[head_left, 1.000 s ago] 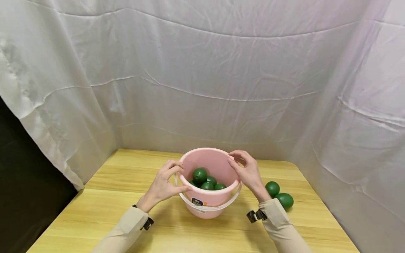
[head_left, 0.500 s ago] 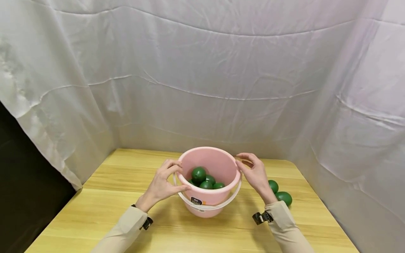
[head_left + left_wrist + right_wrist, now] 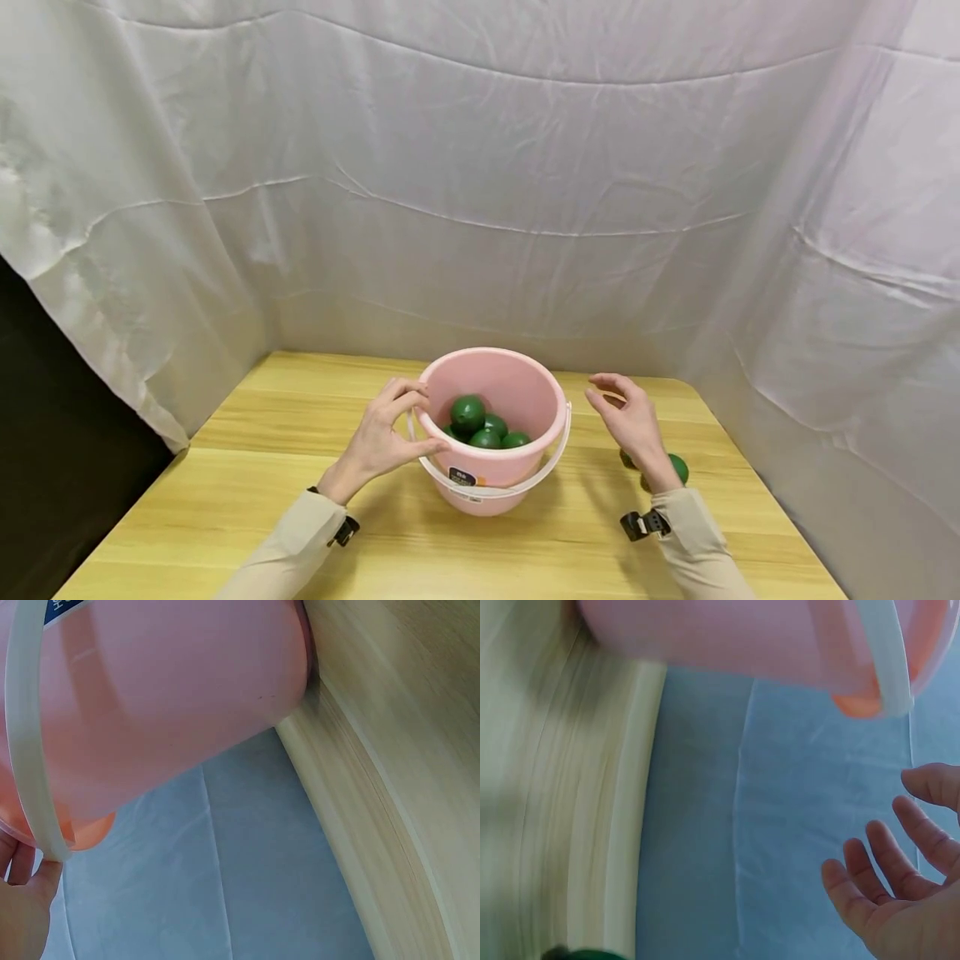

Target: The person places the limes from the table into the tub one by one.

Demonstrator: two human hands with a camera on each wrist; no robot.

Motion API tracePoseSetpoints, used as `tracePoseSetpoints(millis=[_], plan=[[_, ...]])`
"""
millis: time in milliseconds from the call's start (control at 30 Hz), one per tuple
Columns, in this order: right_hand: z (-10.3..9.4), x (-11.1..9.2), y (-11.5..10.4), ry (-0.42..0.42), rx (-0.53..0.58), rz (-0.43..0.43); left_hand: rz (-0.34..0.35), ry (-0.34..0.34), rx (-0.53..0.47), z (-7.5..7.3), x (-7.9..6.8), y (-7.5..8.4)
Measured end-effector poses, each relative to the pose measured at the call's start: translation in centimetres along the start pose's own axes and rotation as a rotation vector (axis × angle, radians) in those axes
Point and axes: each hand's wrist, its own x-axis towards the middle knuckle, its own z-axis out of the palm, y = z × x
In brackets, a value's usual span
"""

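Observation:
A pink bucket (image 3: 517, 468) stands upright on the table, its white handle (image 3: 551, 465) hanging down at the front. Inside lie several dark green, rounded fruits that look like avocados (image 3: 467, 413). My left hand (image 3: 386, 435) holds the bucket's left rim, fingers at the rim and thumb toward the front. In the left wrist view, that hand (image 3: 26, 911) is by the handle's joint. My right hand (image 3: 630, 421) is in the air, right of the bucket and apart from it. The right wrist view shows its fingers (image 3: 889, 859) spread and loosely bent, holding nothing.
Two more green fruits (image 3: 678, 469) lie on the wooden table (image 3: 420, 558) at the right, partly hidden by my right wrist. Pale cloth (image 3: 480, 208) hangs behind and at both sides. A dark area (image 3: 67, 433) lies beyond the table's left edge.
My right hand has left the bucket's right rim and moved right, now partly covering the fruits on the table. My left hand keeps its place on the rim.

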Motion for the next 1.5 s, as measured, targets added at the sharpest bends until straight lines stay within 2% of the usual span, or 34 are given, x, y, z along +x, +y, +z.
tracePoseSetpoints(millis=[300,667,967,1500], plan=[[-2.4,-1.3,2.9,-0.098,-0.108,0.125,-0.012,-0.003,0.009,0.1,-0.6,-0.1],[-5.8,-1.4,5.6,-0.1,-0.183,0.187,0.008,0.008,0.01,0.0,-0.3,0.0],[-7.2,-1.9,7.2,-0.213,-0.238,0.261,0.037,0.022,0.011,0.0,0.0,0.1],[-8.7,-2.2,9.7,-0.328,-0.409,0.342,0.027,0.011,0.009,0.0,0.2,0.0]])
